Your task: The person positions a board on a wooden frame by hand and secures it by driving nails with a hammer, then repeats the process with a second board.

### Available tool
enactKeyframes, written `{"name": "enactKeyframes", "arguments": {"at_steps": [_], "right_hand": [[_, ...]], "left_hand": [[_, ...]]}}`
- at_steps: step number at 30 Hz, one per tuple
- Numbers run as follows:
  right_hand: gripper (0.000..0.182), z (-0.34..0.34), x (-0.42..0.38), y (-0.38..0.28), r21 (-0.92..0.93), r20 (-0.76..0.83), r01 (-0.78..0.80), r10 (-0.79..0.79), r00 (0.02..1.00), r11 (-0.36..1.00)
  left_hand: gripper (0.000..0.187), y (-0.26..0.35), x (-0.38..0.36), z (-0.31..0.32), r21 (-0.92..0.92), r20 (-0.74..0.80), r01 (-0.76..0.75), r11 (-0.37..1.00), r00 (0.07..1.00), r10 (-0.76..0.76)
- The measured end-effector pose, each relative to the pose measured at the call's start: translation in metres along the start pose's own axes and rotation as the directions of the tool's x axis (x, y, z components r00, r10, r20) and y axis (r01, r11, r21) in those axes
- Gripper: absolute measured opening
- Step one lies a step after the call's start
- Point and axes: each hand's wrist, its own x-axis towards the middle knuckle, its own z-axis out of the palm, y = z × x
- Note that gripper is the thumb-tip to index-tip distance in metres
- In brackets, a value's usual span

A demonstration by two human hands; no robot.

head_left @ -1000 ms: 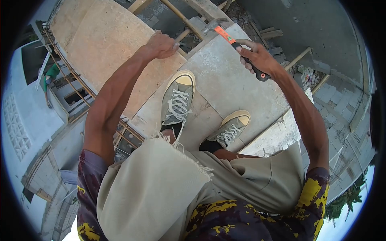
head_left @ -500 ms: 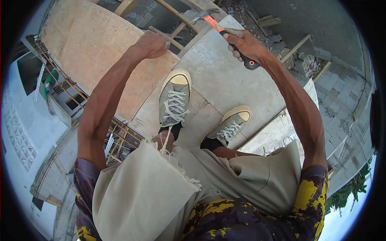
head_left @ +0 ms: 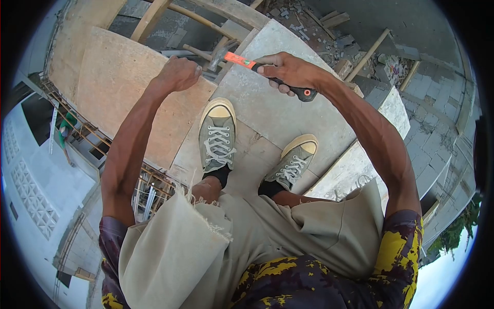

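Observation:
My right hand is wrapped around the black handle of a claw hammer with an orange neck. The hammer points left, its metal head close to the edge of a reddish plywood sheet. At that edge, left of the hammer head, my left hand is closed with curled fingers. What it pinches, if anything, is hidden. A grey panel lies beside the plywood, below my right hand. My shoes rest on the boards between my arms.
Wooden beams and poles cross an opening beyond the plywood. Broken rubble lies lower down at the back. Grey block paving is below on the right. A person in green is at the far left, near bamboo scaffolding.
The hammer has swung from pointing up-left to pointing left, its head nearer my left hand. My left hand stays closed by the plywood edge. The whole view has shifted slightly.

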Motion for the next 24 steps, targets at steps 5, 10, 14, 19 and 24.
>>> {"name": "enactKeyframes", "arguments": {"at_steps": [5, 10, 14, 19, 24], "right_hand": [[0.033, 0.013, -0.001, -0.006, -0.129, 0.075, -0.044, 0.054, 0.996, 0.991], [0.032, 0.010, 0.001, 0.010, 0.063, -0.135, 0.030, -0.021, 0.991, 0.998], [0.037, 0.031, 0.002, 0.010, -0.053, 0.004, 0.030, -0.030, 1.000, 0.998], [0.044, 0.009, 0.001, 0.011, 0.092, -0.235, 0.049, -0.026, 0.972, 0.995], [0.038, 0.022, -0.004, 0.011, -0.056, 0.018, 0.053, -0.052, 0.998, 0.997]], "left_hand": [[0.043, -0.001, 0.001, 0.003, 0.014, -0.002, -0.017, 1.000, 1.000, 0.017], [0.043, -0.005, 0.000, 0.014, -0.014, -0.098, -0.011, 1.000, 0.995, 0.010], [0.044, -0.003, -0.001, 0.010, -0.020, 0.004, 0.015, 1.000, 1.000, -0.015], [0.044, -0.001, -0.001, 0.005, -0.037, 0.000, 0.019, 0.999, 1.000, -0.019], [0.043, -0.002, -0.001, 0.005, -0.017, 0.000, 0.003, 1.000, 1.000, -0.003]]}}
